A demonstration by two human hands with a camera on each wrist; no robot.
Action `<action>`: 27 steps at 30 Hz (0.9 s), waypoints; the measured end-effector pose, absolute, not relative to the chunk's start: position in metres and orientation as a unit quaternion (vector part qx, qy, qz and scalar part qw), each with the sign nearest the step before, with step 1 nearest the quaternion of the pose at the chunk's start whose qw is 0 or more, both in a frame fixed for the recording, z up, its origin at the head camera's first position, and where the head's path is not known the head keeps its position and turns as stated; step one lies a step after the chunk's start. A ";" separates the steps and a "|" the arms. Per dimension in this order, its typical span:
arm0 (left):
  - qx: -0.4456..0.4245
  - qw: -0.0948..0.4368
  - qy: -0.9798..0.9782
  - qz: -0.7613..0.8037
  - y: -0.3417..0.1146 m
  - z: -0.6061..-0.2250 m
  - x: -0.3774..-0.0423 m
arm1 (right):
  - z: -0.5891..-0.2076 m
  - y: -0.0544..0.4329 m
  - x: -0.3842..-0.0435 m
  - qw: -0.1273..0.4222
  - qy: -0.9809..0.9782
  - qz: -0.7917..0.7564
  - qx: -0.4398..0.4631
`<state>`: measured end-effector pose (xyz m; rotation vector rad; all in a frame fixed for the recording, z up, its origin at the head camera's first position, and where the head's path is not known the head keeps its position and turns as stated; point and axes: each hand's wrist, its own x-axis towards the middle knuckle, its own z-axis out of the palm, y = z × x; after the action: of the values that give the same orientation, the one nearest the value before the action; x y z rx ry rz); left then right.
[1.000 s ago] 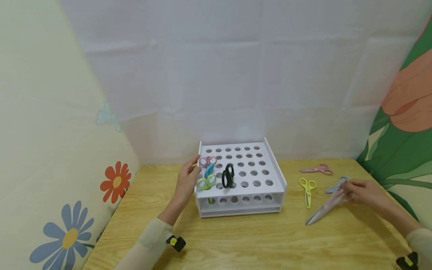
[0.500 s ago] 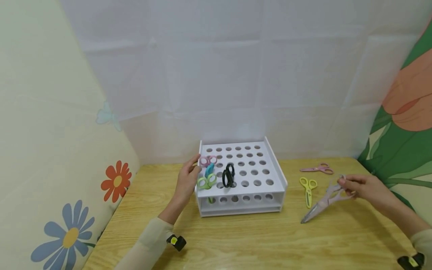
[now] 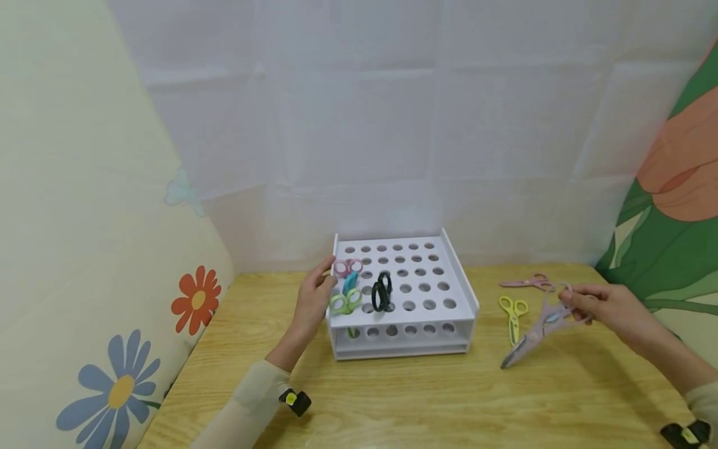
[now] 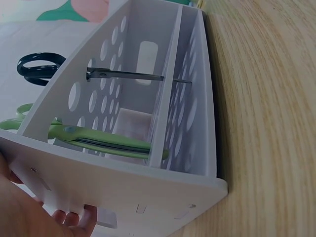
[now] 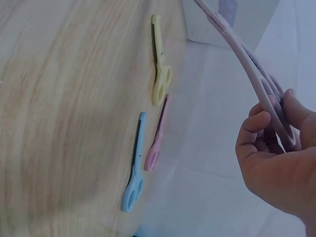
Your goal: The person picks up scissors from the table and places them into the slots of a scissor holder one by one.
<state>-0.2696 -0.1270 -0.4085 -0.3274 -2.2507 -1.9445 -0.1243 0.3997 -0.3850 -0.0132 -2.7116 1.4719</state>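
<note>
In the head view my right hand [image 3: 611, 312] holds a pair of lavender scissors [image 3: 533, 340] by a handle loop, blades pointing down and left above the table. The right wrist view shows thumb and fingers pinching that loop. My left hand [image 3: 311, 302] grips the left side of a white rack [image 3: 417, 318] with round holes. Standing in the rack's holes are green scissors [image 4: 98, 136], black scissors [image 4: 118, 74], teal-handled scissors [image 3: 350, 282] and pink-handled scissors [image 3: 348, 269]. In the left wrist view, fingertips bend against the rack's side panel by its slot.
On the wooden table [image 3: 415, 405] to the right lie yellow scissors [image 3: 513, 321], pink scissors [image 3: 521, 284] and blue scissors [image 5: 138, 153]. The blue pair is mostly covered by the lavender scissors in the head view. A white sheet [image 3: 359, 125] hangs behind.
My right hand has raised the lavender scissors slightly and turned them, so their handle loops now show spread apart. The left hand stays at the rack.
</note>
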 end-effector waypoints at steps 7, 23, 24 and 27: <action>-0.114 0.080 -0.750 -0.647 -0.128 -0.409 -0.272 | -0.372 0.395 -0.124 0.056 -0.888 0.456 0.008; -0.118 0.100 -0.744 -0.650 -0.125 -0.412 -0.271 | -0.331 0.372 -0.118 0.113 -0.878 0.463 0.029; -0.117 0.101 -0.744 -0.650 -0.125 -0.412 -0.271 | -0.328 0.370 -0.118 0.114 -0.871 0.476 0.036; -0.114 0.100 -0.741 -0.654 -0.124 -0.411 -0.270 | -0.320 0.364 -0.116 0.113 -0.831 0.541 0.054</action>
<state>-0.2699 -0.1245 -0.4112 -0.3381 -2.1905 -1.9346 -0.1156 0.3637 -0.3197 0.1582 -2.4387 1.5876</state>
